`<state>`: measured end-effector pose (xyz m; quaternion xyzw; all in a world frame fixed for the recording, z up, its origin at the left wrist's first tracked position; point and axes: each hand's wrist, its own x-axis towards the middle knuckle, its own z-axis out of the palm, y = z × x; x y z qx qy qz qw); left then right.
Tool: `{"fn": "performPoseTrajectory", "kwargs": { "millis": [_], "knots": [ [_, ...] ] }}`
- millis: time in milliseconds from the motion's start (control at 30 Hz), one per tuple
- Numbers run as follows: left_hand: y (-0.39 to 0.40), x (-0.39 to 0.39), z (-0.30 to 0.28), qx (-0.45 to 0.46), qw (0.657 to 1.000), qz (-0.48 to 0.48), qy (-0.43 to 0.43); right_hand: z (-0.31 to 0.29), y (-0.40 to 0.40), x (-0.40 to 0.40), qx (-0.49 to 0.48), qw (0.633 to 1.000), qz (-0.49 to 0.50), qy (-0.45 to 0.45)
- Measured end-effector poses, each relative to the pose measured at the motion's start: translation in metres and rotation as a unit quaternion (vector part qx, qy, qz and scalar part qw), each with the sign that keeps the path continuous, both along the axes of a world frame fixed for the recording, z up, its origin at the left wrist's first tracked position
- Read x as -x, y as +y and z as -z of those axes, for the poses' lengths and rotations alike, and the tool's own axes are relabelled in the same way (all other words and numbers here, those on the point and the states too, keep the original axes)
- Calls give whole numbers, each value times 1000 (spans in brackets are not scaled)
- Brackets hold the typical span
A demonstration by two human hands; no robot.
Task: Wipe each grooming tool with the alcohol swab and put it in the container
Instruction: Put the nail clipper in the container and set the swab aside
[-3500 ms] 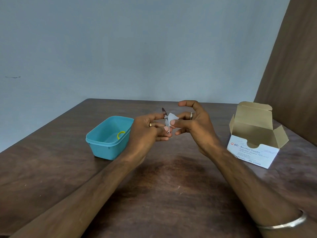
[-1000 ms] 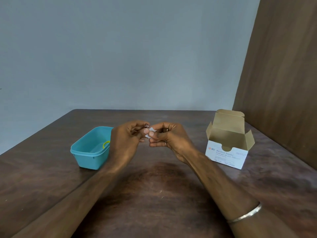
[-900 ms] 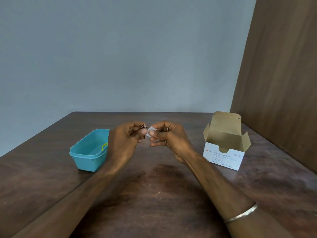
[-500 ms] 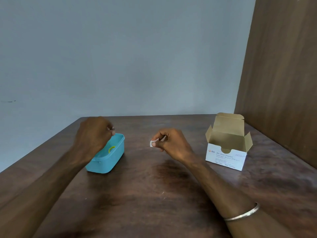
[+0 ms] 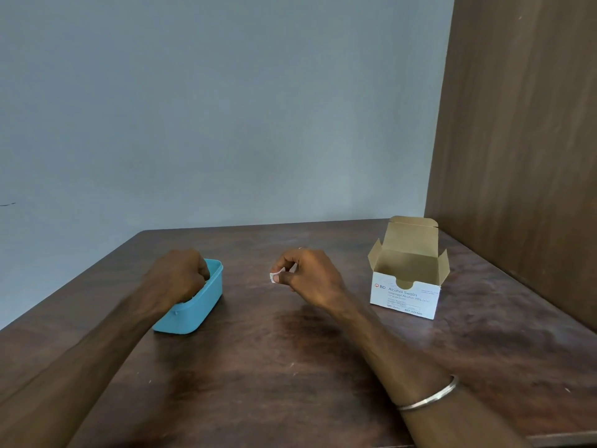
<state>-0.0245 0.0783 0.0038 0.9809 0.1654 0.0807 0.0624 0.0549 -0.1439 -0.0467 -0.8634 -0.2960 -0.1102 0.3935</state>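
My left hand (image 5: pixel 176 276) reaches into the blue plastic container (image 5: pixel 202 303) at the left of the table, knuckles up and fingers curled down inside it. The metal nail clipper it carried is hidden behind the hand and the container wall. My right hand (image 5: pixel 311 279) hovers over the middle of the table. Its thumb and fingers pinch a small folded white alcohol swab (image 5: pixel 274 277).
An open white cardboard box of alcohol swabs (image 5: pixel 405 294) stands at the right, flaps up. The dark wooden table (image 5: pixel 258 367) meets a grey wall behind and a brown wooden panel (image 5: pixel 523 156) on the right.
My left hand carried the clipper away from the swab, moved left to the container, and has now dropped from above its rim into it. My right hand stays put with the swab.
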Motion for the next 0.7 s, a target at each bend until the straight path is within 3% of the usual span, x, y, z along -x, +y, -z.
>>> {"fn": "performPoseTrajectory", "kwargs": {
  "millis": [167,333,467,700],
  "knots": [
    [0,3,-2,-3,1000,2,-18,-8,1,9,34,998,-1,-51],
    [-24,17,-4,-99,981,34,-165,-24,-11,30,15,998,10,-54],
    [-72,34,-8,-72,966,105,-224,-35,-38,65,-58,997,-4,49],
    [-157,61,23,-24,952,238,-189,-28,-136,142,-162,968,-65,182]
  ]
}}
